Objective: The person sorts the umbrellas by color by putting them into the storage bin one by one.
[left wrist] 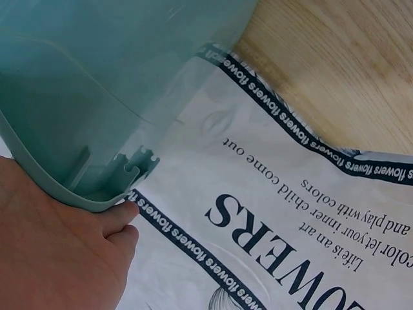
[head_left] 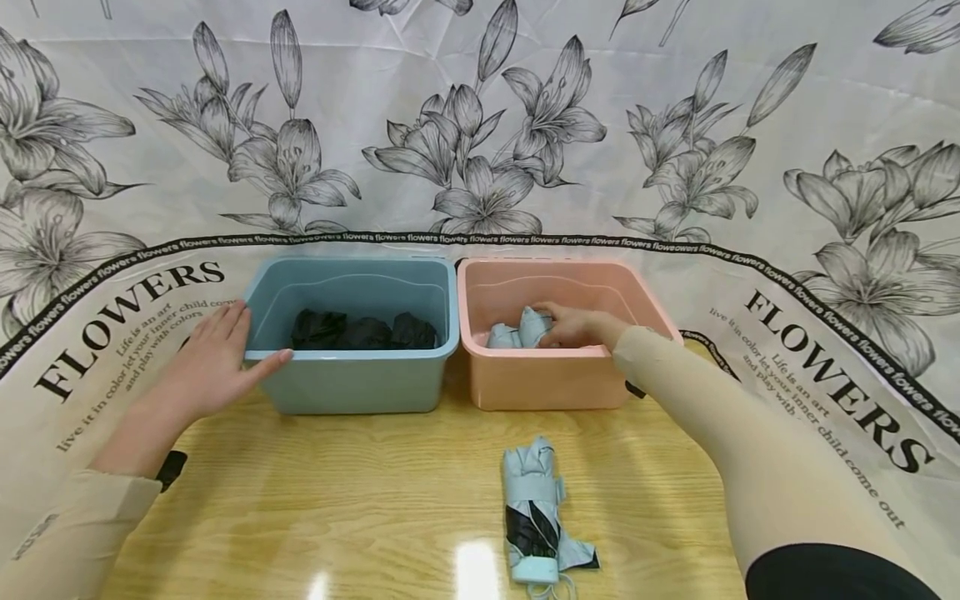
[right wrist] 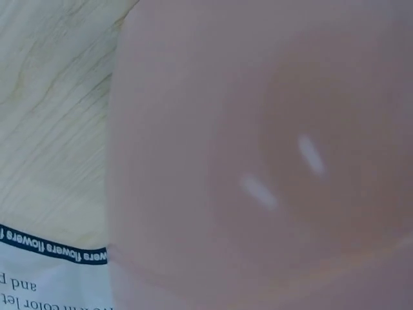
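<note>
My left hand (head_left: 206, 358) rests at the left front corner of the blue bin (head_left: 352, 383), fingers along its side rim and thumb reaching over the front rim. In the left wrist view that hand (left wrist: 61, 239) lies against the rim. My right hand (head_left: 573, 326) reaches into the pink bin (head_left: 551, 379) and grips a light blue folded umbrella (head_left: 534, 327), its lower part hidden behind the front wall. Another light blue bundle (head_left: 504, 336) lies beside it. The right wrist view is filled mostly by the pink bin wall (right wrist: 174, 161); the hand is out of sight there.
Several black fabric bundles (head_left: 367, 333) lie in the blue bin. A folded light blue and black umbrella (head_left: 534, 487) lies on the wooden table (head_left: 337, 483) before the pink bin, handle toward me. A flower-printed cloth (head_left: 420, 200) hangs behind the two bins, which stand side by side.
</note>
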Demonstrator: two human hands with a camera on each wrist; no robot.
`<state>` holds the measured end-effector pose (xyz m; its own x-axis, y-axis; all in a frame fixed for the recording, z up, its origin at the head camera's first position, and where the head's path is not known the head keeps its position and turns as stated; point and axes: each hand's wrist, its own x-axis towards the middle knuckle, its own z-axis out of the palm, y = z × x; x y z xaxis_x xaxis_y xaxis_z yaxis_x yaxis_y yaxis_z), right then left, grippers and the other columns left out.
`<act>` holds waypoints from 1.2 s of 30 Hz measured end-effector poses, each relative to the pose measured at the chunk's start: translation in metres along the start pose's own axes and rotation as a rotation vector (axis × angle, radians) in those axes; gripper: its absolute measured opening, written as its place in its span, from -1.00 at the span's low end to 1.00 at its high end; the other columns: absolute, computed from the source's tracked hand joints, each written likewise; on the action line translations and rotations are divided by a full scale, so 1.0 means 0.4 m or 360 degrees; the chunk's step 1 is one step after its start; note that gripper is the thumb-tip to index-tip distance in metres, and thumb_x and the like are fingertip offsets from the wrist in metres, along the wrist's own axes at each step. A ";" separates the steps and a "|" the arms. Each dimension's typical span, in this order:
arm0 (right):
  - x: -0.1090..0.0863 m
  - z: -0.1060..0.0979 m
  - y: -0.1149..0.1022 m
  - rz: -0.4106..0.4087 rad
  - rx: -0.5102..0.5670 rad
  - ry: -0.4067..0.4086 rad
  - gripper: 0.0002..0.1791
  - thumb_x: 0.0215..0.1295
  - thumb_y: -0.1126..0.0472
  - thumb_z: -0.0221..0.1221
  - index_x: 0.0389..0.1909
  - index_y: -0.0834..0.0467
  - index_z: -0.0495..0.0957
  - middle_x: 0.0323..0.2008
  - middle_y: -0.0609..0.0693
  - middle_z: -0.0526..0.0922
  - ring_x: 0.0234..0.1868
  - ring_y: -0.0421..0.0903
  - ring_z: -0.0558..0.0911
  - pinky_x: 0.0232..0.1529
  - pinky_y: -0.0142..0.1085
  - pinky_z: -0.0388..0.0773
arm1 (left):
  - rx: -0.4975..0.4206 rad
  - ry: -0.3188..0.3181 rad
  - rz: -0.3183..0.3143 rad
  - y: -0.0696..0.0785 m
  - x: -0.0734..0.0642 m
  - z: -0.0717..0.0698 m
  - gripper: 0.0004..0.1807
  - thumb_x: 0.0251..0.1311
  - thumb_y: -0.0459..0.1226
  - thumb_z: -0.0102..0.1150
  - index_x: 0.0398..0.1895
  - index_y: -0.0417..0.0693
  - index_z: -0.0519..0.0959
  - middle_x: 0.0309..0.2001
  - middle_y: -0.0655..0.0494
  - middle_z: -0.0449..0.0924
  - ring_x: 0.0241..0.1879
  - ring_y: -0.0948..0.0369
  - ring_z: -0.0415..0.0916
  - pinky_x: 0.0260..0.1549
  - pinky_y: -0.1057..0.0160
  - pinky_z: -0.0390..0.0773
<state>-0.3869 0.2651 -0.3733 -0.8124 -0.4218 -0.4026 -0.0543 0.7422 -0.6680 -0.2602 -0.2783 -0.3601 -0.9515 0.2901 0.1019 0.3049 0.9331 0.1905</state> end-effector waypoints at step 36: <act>-0.384 0.096 -0.077 -0.0743 0.0454 0.0737 -0.26 0.60 0.27 0.10 0.68 0.09 0.03 0.57 0.22 0.21 0.48 0.28 0.35 0.30 -0.39 0.49 | 0.0020 0.0025 0.0024 0.001 0.007 -0.004 0.16 0.51 0.32 -0.21 0.55 -0.63 -0.18 0.56 -0.60 -0.29 0.56 -0.45 -0.31 0.51 -0.36 -0.22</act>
<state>-0.2380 0.2872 -0.3151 -0.9077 -0.3511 0.2300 -0.3540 0.3462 -0.8688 -0.2629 -0.2776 -0.3581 -0.9461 0.3008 0.1201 0.3185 0.9313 0.1766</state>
